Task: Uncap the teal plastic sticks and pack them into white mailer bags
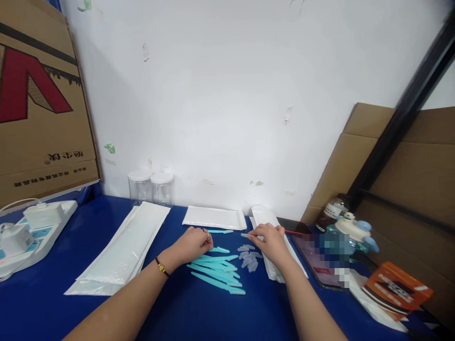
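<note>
On the blue tabletop lies a loose pile of teal eyebrow razors (216, 272), roughly side by side. My left hand (194, 245) is above the pile's far left side, fingers closed in a pinch on the end of a teal razor (221, 249). Behind it lies another teal razor (223, 231), partly hidden by the hand. A small heap of clear plastic blade caps (250, 258) sits right of the razors. My right hand (269, 241) pinches one translucent cap (244, 235) between thumb and forefinger, just beyond that heap.
White padded mailers lie at left (121, 251), centre back (214, 218) and under my right forearm (273, 272). Two clear jars (140, 187) stand against the wall. A power strip (39, 237) is far left. At right are a phone (316, 260), a teal bottle (355, 237) and an orange pouch (396, 289).
</note>
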The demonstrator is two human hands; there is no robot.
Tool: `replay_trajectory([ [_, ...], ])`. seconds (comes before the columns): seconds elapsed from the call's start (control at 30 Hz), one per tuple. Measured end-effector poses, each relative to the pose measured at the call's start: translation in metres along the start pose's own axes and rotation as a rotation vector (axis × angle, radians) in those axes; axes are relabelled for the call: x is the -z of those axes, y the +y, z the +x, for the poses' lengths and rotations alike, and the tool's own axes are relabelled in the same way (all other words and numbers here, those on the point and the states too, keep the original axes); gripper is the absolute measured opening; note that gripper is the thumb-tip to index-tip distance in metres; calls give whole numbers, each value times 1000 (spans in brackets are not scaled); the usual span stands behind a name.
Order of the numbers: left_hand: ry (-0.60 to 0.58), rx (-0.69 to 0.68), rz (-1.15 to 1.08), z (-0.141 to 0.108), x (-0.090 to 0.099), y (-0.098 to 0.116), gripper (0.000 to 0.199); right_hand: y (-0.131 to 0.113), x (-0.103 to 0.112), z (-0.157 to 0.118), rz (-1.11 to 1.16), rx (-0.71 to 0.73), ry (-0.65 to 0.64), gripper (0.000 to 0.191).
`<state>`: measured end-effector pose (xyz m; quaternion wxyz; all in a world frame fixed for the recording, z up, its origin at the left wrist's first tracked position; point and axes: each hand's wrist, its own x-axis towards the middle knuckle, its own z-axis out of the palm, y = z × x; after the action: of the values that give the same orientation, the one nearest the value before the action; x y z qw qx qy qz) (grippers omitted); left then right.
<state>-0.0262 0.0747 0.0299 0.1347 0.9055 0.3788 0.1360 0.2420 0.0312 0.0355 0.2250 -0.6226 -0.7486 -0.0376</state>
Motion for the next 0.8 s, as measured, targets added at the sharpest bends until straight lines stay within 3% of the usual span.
replay_trajectory([
  [0.17,-59,20,-59,-1,-5,7,15,2,-17,1,-115,22,-19,20],
  [0.37,158,68,103,8,-15,-20,29,2,-19,0,-144,50,-68,22],
  [0.53,120,70,173,13,-18,-33,25,-4,-16,1,-71,58,-15,23],
  [0.67,96,95,181,15,-16,-29,14,-11,-18,0,-17,75,16,20],
  [0.8,92,67,261,15,-16,-25,18,-20,-21,-2,9,105,0,20],
])
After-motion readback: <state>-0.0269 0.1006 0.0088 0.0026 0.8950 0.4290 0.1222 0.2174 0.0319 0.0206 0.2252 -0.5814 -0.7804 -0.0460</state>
